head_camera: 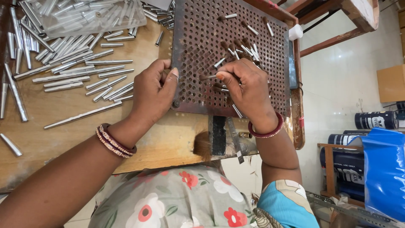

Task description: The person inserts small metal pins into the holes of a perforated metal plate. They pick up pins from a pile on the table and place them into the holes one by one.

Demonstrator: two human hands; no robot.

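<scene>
A rusty perforated metal plate [198, 33] lies on the wooden workbench [168, 143]. Several small brush pieces with metal ferrules [249, 48] stand in its holes. My left hand [154, 93] grips the plate's left edge, thumb on top. My right hand [247, 86] rests on the plate's lower middle, pinching one small brush piece [209, 77] between thumb and fingers; more pieces seem tucked under the palm. Both wrists wear bangles.
Many silver metal tubes [71, 63] lie scattered over the bench's left side, some under a clear plastic tray [84, 14]. A brush head [203, 145] sits at the bench's front edge. Blue cans [375, 120] and a blue plastic sheet [386, 173] stand at right.
</scene>
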